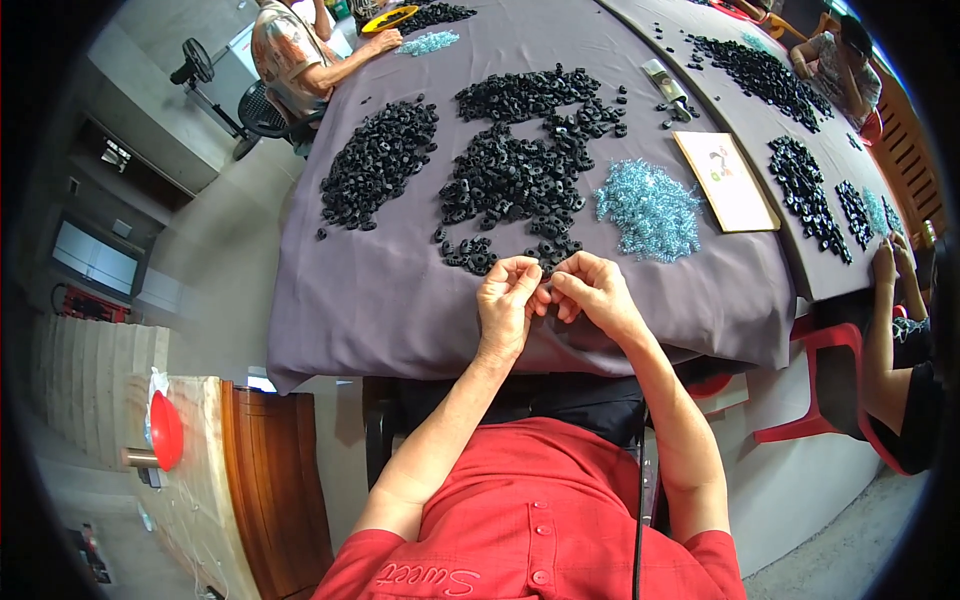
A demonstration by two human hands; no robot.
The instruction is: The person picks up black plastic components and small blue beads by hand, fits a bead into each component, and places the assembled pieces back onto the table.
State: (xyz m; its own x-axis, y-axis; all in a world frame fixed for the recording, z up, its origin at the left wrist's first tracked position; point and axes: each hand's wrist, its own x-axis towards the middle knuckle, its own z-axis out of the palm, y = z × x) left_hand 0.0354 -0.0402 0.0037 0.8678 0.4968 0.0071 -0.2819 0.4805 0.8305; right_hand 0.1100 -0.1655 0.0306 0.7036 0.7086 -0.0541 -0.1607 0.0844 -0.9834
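Observation:
My left hand (507, 300) and my right hand (590, 293) meet fingertip to fingertip over the near edge of a table under a grey cloth (390, 290). Pinched between them is a small dark part, mostly hidden by the fingers. Just beyond the hands lies a big heap of black ring-shaped parts (510, 180). To its right sits a pile of pale blue translucent pieces (650, 210). A second black heap (380, 165) lies to the left.
A cream card with a picture (727, 180) lies right of the blue pile. Other people work at the far left (295, 50), far right (845, 70) and near right (890, 330). A red chair (830, 390), a wooden cabinet (270, 480) and a fan (200, 65) stand around.

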